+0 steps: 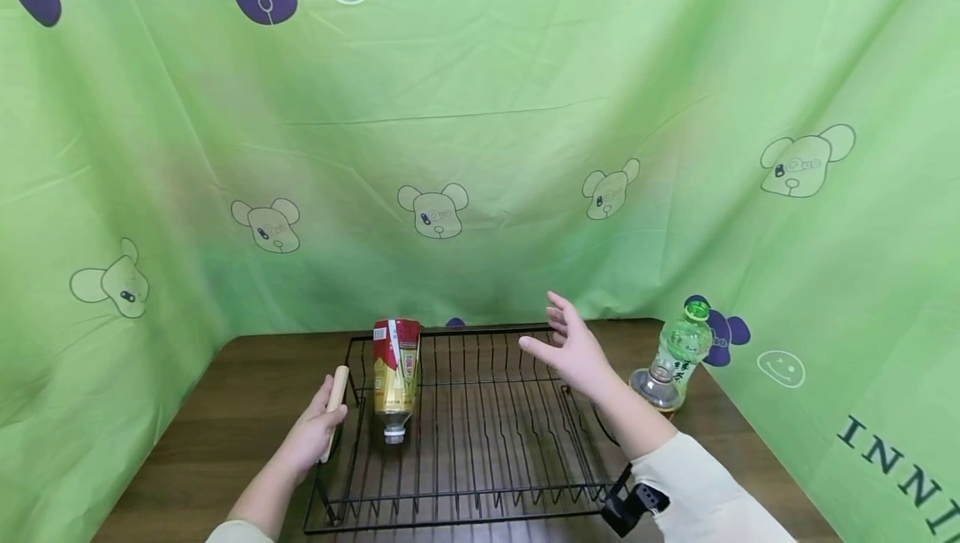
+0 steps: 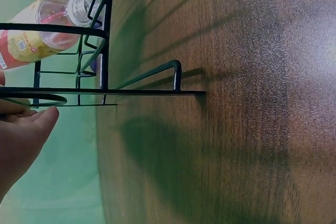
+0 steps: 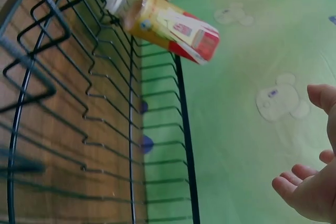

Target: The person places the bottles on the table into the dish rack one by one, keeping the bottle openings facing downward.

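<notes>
A black wire dish rack [image 1: 480, 495] stands on the table. At its left end my left hand [image 1: 307, 434] grips the pale wooden handle [image 1: 337, 397], thumb on the near side and fingers behind. A bottle with a red and yellow label [image 1: 396, 372] sits cap down in the rack's left part, close to that hand; the right wrist view shows the same bottle [image 3: 173, 27] tilted, its white cap among the wires. My right hand [image 1: 577, 355] is raised over the rack's right side, fingers spread and thumb apart, with nothing in it.
On the right of the wooden table [image 1: 195, 434] stands a green-tinted bottle [image 1: 686, 343]. A clear bottle [image 1: 658, 389] overlaps it in front, partly hidden by the right forearm. Green printed cloth [image 1: 510, 159] hangs round the back and sides.
</notes>
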A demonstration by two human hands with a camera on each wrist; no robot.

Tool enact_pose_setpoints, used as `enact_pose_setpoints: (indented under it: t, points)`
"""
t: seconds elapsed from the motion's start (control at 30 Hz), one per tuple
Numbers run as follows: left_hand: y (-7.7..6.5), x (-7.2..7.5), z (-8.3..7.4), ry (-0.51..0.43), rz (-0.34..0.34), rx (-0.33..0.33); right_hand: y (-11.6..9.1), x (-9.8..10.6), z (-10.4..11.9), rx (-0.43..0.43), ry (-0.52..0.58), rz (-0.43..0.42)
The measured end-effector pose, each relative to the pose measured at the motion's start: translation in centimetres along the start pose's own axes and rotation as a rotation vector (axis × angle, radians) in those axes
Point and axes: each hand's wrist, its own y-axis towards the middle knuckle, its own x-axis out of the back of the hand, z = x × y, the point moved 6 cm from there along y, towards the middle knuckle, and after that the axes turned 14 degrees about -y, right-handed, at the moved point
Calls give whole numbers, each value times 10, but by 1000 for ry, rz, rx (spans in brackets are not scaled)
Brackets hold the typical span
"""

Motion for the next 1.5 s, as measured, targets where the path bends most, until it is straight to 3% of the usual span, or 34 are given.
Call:
enact_pose_setpoints:
  t: [0.43,0.83,1.07,1.5]
  points:
    - [1,1,0,3,-5,9,-26,47,-33,-18,-31,-99]
    - [0,0,0,-17,-2,5,-51,71,-73,-89,-114,-180]
    - [0,0,-2,-27,-3,-7,-66,79,-104,-141,-134,-224]
    - [0,-1,1,-25,-5,13,-82,73,-147,-95,-169,-286]
